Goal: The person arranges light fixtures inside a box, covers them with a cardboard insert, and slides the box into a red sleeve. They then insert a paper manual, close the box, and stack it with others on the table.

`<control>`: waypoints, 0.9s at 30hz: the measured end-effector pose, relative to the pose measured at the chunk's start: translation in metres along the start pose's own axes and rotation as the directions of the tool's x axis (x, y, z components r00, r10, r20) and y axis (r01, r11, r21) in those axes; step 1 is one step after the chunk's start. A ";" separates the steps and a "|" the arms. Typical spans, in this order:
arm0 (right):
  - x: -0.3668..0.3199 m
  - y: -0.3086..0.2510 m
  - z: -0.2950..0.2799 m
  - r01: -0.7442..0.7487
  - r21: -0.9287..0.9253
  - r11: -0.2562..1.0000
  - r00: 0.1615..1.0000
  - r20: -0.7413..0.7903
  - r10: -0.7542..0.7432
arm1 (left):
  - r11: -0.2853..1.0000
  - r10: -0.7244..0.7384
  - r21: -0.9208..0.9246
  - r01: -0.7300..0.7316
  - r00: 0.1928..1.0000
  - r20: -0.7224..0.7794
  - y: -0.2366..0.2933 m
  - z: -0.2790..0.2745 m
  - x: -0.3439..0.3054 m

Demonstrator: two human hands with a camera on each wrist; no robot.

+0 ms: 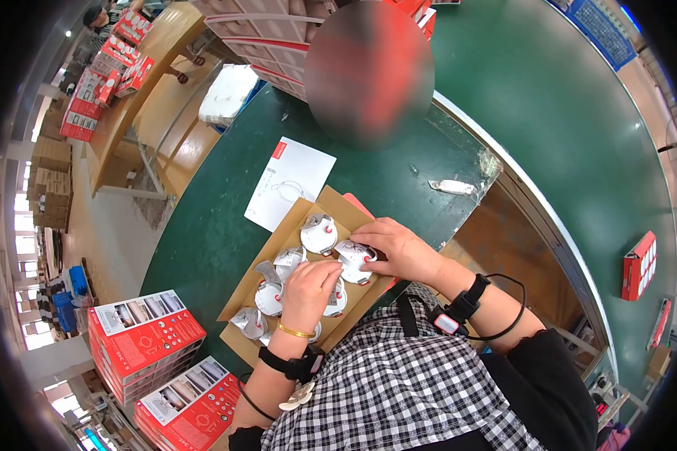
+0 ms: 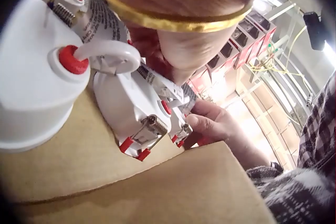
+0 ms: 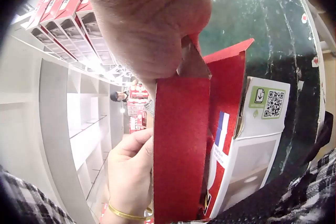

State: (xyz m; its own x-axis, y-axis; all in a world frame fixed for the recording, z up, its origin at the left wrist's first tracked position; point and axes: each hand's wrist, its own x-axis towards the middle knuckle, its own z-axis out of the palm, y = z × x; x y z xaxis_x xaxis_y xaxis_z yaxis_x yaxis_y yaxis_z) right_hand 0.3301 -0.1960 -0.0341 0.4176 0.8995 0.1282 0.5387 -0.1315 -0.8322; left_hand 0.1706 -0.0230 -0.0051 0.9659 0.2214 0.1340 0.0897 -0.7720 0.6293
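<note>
An open cardboard box (image 1: 235,336) holds several white round fittings with red parts, metal springs and printed paper wraps. At its right end, the right hand (image 1: 405,248) has its fingers and thumb on either side of one white fitting (image 1: 353,264). The left hand (image 1: 306,292) is bent over the middle fittings, its fingertips close to that same fitting; whether they pinch anything is hidden. The left wrist view shows a fitting (image 2: 123,106) under the left wrist and the right hand (image 2: 212,124) beyond. A red flap (image 3: 181,145) stands below the right hand in the right wrist view.
A white printed sheet (image 1: 289,180) lies behind the box on the green table (image 1: 195,248). Stacked red-and-white cartons (image 1: 147,338) stand at the left, with more at the back. A small crumpled wrapper (image 1: 451,186) lies to the right, near the table edge.
</note>
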 end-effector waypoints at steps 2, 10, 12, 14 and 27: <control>0.000 0.000 0.000 0.002 -0.001 1.000 1.000 -0.002 -0.002 | 1.000 -0.007 -0.007 0.007 1.000 -0.008 0.000 0.000 -0.001; -0.001 -0.002 -0.029 -0.088 0.310 0.947 0.991 -0.072 0.115 | 0.912 -0.410 -0.117 0.393 0.861 -0.302 0.006 -0.081 -0.067; -0.006 0.021 -0.033 -0.152 0.161 0.975 0.975 -0.140 0.175 | 0.855 -0.495 -0.098 0.509 0.745 -0.448 -0.020 -0.104 -0.122; -0.003 0.029 -0.039 -0.200 0.012 0.980 0.976 -0.086 0.200 | 0.790 -0.583 -0.222 0.571 0.589 -0.560 -0.041 -0.109 -0.178; 0.034 0.035 -0.031 0.119 -0.443 0.889 0.982 0.182 -0.041 | 0.813 -0.566 0.058 0.579 0.810 -0.157 -0.054 -0.042 -0.263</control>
State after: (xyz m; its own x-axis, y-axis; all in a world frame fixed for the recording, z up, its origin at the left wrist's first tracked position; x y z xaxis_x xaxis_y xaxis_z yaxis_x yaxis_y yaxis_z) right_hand 0.3856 -0.1833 -0.0417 0.2548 0.9650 0.0613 0.8525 -0.1943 -0.4853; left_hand -0.0986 -0.0148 -0.0420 0.6931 0.7094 -0.1275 0.6466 -0.5338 0.5450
